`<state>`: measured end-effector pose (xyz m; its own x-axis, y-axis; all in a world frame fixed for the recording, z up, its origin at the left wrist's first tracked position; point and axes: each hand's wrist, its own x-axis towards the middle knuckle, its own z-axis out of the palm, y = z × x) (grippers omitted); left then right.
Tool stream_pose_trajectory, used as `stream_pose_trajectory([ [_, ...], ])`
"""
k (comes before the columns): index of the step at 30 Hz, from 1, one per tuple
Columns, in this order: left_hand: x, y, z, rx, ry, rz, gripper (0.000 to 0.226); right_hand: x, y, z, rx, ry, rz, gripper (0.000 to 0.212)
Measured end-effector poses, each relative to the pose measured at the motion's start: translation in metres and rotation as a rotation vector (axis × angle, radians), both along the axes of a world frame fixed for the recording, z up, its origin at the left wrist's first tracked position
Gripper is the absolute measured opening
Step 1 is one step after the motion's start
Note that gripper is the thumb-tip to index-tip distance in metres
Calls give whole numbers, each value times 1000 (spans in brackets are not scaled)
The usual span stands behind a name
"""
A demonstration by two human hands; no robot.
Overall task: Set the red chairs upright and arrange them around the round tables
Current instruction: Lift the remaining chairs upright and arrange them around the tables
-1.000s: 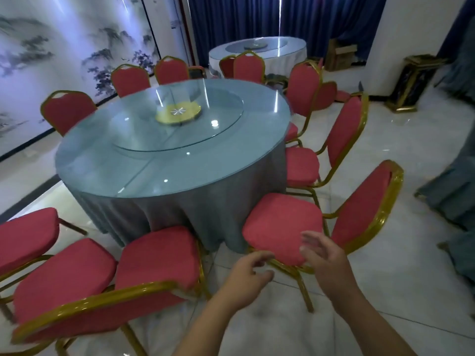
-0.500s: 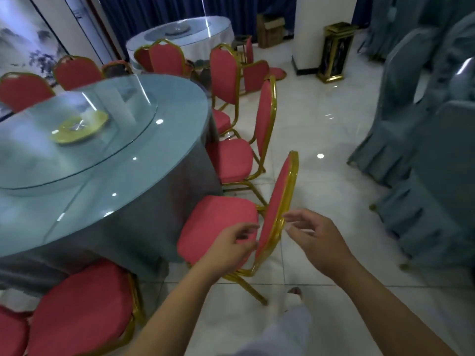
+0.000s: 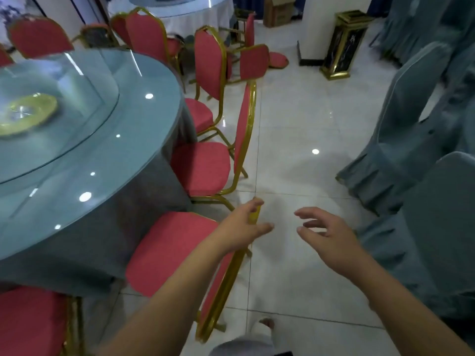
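Observation:
A round table (image 3: pixel 84 176) with a grey cloth and a glass turntable fills the left. Several upright red chairs with gold frames ring it. The nearest red chair (image 3: pixel 169 250) stands with its seat against the cloth. My left hand (image 3: pixel 244 224) grips the top of this chair's gold backrest frame. To the right of the backrest, my right hand (image 3: pixel 326 232) hovers open over the floor and touches nothing. Another red chair (image 3: pixel 200 168) stands just beyond. Further back, a red chair (image 3: pixel 254 62) seems to lie tipped near a second, white-clothed table (image 3: pixel 177 14).
Grey-covered chairs (image 3: pixel 421 129) crowd the right side. A black and gold bin (image 3: pixel 344 44) stands by a white pillar at the back, with a cardboard box (image 3: pixel 279 9) beyond. A white tiled aisle (image 3: pixel 295 140) runs between the red chairs and the covered ones.
My view has swung right along the table. My left hand went from the chair's seat edge to the top of its backrest. My right hand has drawn away from the backrest.

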<state>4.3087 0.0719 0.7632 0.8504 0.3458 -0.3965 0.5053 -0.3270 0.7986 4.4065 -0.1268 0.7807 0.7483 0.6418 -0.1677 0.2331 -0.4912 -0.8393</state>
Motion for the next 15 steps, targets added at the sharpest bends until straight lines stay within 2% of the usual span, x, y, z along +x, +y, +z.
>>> stream_pose_trajectory([
  [3,-1,-9,-16,84,92,-145,118,40,23,-17,-197,-48,209,50],
  [5,-14,-23,-35,303,155,-164,126,64,48,-31,-334,-110,418,69],
  [6,-23,-30,-43,402,173,-109,125,72,61,-38,-408,-155,536,76],
  [8,-42,-42,-54,504,201,93,117,83,88,-53,-511,-284,750,84],
  [11,-67,-61,-56,460,367,384,82,86,114,-78,-509,-417,960,76],
  [13,-78,-75,-51,438,418,477,62,83,123,-90,-445,-479,1011,62],
  [15,-92,-89,-44,424,449,517,53,76,128,-97,-393,-515,1083,34],
])
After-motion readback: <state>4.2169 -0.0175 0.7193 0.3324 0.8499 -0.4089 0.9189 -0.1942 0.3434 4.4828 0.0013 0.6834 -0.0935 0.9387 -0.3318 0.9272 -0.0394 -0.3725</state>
